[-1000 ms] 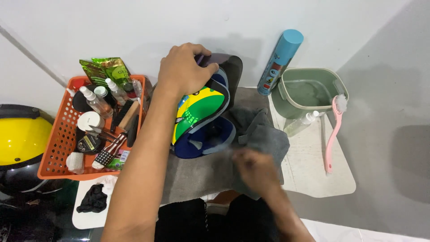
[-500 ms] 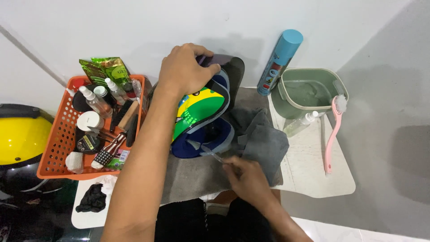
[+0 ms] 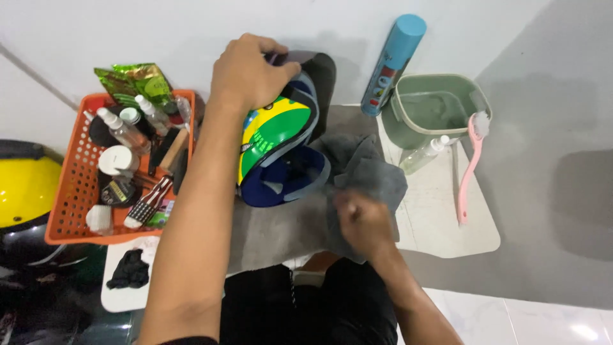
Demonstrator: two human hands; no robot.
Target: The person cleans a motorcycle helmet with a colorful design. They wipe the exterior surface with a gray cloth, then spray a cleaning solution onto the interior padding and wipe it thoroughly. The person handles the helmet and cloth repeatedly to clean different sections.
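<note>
Scanning left to right: yellow helmet [image 3: 22, 188] at the edge, orange basket [image 3: 73, 191] packed with small bottles and brushes. Left hand [image 3: 252, 70] clamps down on top of the green-yellow helmet [image 3: 274, 137], which sits mid-table on a grey mat [image 3: 274, 236], its opening toward the person. Right hand [image 3: 361, 220] is closed around a bunched grey cloth [image 3: 367, 172] just beside the helmet's opening; motion-blurred. Looks like the wipe-down step. Next move needs the helmet braced and the cloth brought to the shell. Spray can [image 3: 393, 64], green tub [image 3: 434, 108], pink brush [image 3: 471, 166] on the right.
</note>
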